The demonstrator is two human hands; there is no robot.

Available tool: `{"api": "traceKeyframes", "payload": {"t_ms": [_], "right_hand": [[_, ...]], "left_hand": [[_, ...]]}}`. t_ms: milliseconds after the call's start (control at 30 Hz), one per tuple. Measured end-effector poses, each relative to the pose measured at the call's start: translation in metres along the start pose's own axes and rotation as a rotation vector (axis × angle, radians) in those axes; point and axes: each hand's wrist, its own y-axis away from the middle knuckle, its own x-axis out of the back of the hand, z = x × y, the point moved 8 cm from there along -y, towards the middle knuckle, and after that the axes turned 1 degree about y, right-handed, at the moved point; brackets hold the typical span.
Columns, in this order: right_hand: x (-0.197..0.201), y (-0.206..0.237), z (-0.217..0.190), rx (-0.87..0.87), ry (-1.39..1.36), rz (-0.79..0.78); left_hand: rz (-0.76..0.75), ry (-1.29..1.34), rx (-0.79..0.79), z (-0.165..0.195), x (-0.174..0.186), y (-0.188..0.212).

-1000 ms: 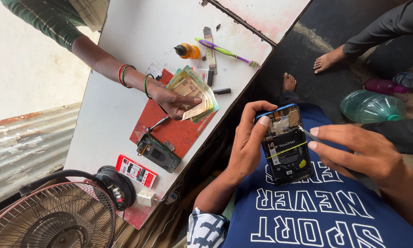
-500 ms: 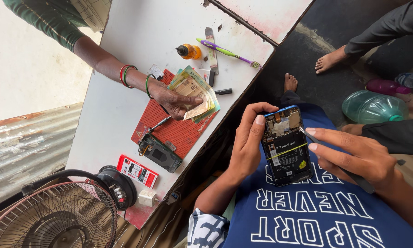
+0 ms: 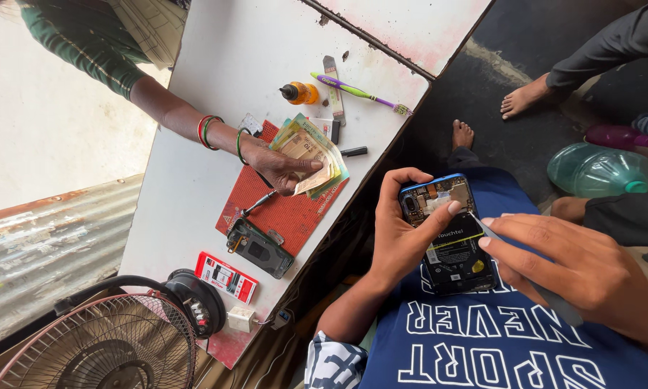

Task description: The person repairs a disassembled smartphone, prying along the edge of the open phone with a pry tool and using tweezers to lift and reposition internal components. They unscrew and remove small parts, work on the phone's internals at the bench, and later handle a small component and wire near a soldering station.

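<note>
My left hand [image 3: 405, 234] grips an opened phone [image 3: 450, 234] with its back cover off, battery and circuit board showing, over my lap. The thumb rests on the phone's upper part. My right hand [image 3: 580, 270] holds a thin grey tool [image 3: 526, 277] whose tip touches the phone's right edge. On the white table [image 3: 259, 65], another person's hand [image 3: 281, 169] with bangles holds a fan of banknotes [image 3: 313, 155] over a red mat [image 3: 288, 212].
A phone back cover [image 3: 259, 247], a red-and-white box [image 3: 226, 276] and a white charger [image 3: 242, 318] lie near the table's front. A toothbrush [image 3: 356, 92], an orange bottle [image 3: 300, 93] and a fan [image 3: 100, 346] are there. Bare feet [image 3: 526, 97] and a green bottle [image 3: 599, 170] are on the floor.
My right hand has moved slightly right and down, with the tool tip now at the phone's edge. The other person's hand with the banknotes has barely moved.
</note>
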Motion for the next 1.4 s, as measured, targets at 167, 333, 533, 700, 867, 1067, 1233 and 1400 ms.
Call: {"api": "traceKeyframes", "payload": {"t_ms": [167, 333, 533, 700, 867, 1067, 1233, 1400], "right_hand": [[0.001, 0.0, 0.011, -0.052, -0.33, 0.092], [-0.04, -0.034, 0.069, -0.379, -0.786, 0.199], [-0.129, -0.103, 0.077, -0.454, -0.26, -0.167], [-0.181, -0.142, 0.026, -0.069, 0.11, -0.23], [-0.202, -0.17, 0.006, 0.072, 0.284, -0.158], [-0.224, -0.192, -0.001, 0.137, 0.345, -0.104], [-0.246, -0.19, -0.032, 0.147, 0.198, -0.07], [-0.246, -0.191, -0.046, 0.098, 0.124, -0.018]], "left_hand": [[0.068, 0.37, -0.004, -0.008, 0.021, -0.006], [0.103, 0.563, -0.119, -0.016, 0.061, 0.017], [0.279, 0.747, -0.323, -0.022, 0.141, 0.077], [0.542, 0.81, -0.524, -0.034, 0.226, 0.155], [0.666, 0.835, -0.666, -0.039, 0.272, 0.21], [0.716, 0.832, -0.81, -0.033, 0.313, 0.247], [0.943, 0.751, -0.708, -0.04, 0.343, 0.269], [0.869, 0.708, -0.723, -0.036, 0.348, 0.266]]}}
